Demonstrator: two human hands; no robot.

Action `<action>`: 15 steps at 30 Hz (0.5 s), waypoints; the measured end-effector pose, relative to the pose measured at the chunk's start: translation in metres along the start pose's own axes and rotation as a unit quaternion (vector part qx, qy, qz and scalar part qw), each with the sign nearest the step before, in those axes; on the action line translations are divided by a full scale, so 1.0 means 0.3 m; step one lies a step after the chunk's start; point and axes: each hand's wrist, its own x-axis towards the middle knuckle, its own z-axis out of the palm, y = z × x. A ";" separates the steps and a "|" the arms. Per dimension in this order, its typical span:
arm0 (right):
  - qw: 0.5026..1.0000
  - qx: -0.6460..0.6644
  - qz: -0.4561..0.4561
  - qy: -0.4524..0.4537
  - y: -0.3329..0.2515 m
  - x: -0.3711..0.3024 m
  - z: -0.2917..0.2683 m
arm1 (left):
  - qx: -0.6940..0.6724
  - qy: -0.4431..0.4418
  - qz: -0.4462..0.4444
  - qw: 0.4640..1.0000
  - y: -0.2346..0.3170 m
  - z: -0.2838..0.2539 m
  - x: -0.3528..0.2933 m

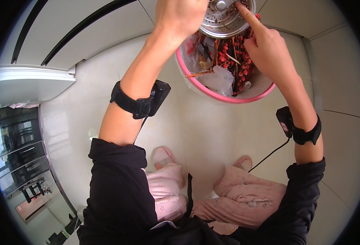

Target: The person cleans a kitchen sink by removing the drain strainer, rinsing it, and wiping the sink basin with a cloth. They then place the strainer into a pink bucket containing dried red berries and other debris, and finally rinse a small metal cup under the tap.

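My left hand [180, 18] grips a round metal sink strainer [221, 29] by its left side; its fingertips are mostly hidden or beyond the top edge. The strainer is tilted so its inside faces me, with a central knob and small dark bits on the perforated metal. My right hand [270, 51] has its index finger stretched into the strainer, touching the inner surface near the right wall. Its other fingers are curled, and nothing shows in them. Below both hands stands a pink-rimmed trash bin [225, 99] holding red-berried twigs [243, 67] and crumpled clear plastic [220, 79].
White cabinets with dark handle strips [86, 28] line the upper left, and pale panels [343, 81] run along the right. Pale floor tiles [188, 122] lie between the bin and my slippers [163, 157]. Black straps with small devices [141, 100] sit on both forearms, with thin cables hanging.
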 end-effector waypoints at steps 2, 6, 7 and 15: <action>0.998 -0.056 -0.002 -0.010 -0.010 -0.010 0.024 | -0.001 0.015 0.013 1.000 0.008 0.008 -0.003; 0.998 -0.010 -0.036 -0.052 -0.024 -0.028 0.046 | -0.024 0.006 -0.016 1.000 0.001 0.012 -0.019; 0.997 0.014 -0.024 -0.077 -0.025 -0.026 0.045 | -0.033 -0.001 -0.030 0.999 -0.003 0.010 -0.020; 0.999 0.031 -0.018 -0.004 -0.038 -0.003 0.027 | -0.022 0.021 -0.026 0.999 0.006 0.019 -0.015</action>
